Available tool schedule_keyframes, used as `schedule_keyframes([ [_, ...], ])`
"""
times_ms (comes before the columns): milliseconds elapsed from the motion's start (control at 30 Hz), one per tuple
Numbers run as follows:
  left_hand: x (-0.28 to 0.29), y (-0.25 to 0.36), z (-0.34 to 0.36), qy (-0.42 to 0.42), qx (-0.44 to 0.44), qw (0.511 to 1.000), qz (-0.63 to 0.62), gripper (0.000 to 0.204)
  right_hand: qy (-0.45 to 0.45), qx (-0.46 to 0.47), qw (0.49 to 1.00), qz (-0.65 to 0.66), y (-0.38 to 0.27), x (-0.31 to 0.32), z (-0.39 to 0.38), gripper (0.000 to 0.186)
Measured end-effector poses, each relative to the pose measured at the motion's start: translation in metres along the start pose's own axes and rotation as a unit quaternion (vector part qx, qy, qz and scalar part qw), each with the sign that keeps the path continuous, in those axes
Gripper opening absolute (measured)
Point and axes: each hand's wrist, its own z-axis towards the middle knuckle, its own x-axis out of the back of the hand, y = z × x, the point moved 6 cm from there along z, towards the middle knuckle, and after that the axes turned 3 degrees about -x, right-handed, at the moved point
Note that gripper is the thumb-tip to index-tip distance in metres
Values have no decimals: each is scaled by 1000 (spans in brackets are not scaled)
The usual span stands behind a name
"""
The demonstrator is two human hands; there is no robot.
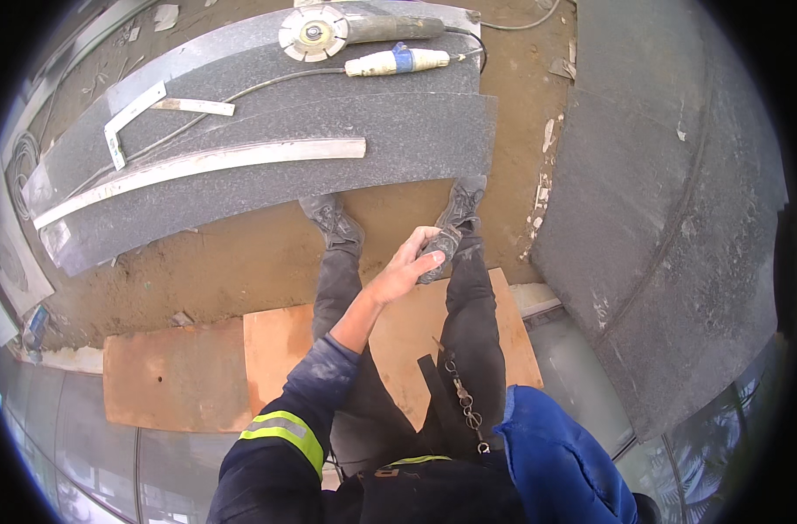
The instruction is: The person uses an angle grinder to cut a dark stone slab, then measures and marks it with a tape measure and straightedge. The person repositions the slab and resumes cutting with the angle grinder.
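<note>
My left hand (405, 266) reaches forward over the gap between my knees, its fingers and thumb closed round a dark grey, dusty object (442, 254). This object is small and rounded; its kind I cannot make out. It is held just above my right shin, below the right shoe (464, 205). No part of my right hand shows. Ahead of my feet lie speckled dark grey stone slabs (425, 131). On them rest an angle grinder (359, 33) with a segmented disc, a white-and-blue cable connector (398, 61), a white metal square (135, 113) and a long pale strip (215, 162).
Larger dark slabs (625, 183) lie along the right. Brown wooden boards (176, 371) are under and beside my legs. A grey cable (241, 90) runs across the slabs. A bright blue padded cloth (560, 458) is at my right side, and a key chain (466, 402) hangs at my waist.
</note>
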Motion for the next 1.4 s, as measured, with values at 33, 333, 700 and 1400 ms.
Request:
schedule_keyframes([
  [33,6,6,-9,6,6,1000,7,56,1,9,1000,-13,-6,8,14,51],
  [333,36,-4,-93,99,59,993,24,53,10,72,992,-105,-88,25,125,50],
  [700,-1,18,-140,198,-28,978,-52,50,54,325,840,-431,-249,22,264,48],
  [1400,75,34,-212,106,26,988,-109,74,354,758,535,-121,-1021,-277,-85,54],
])
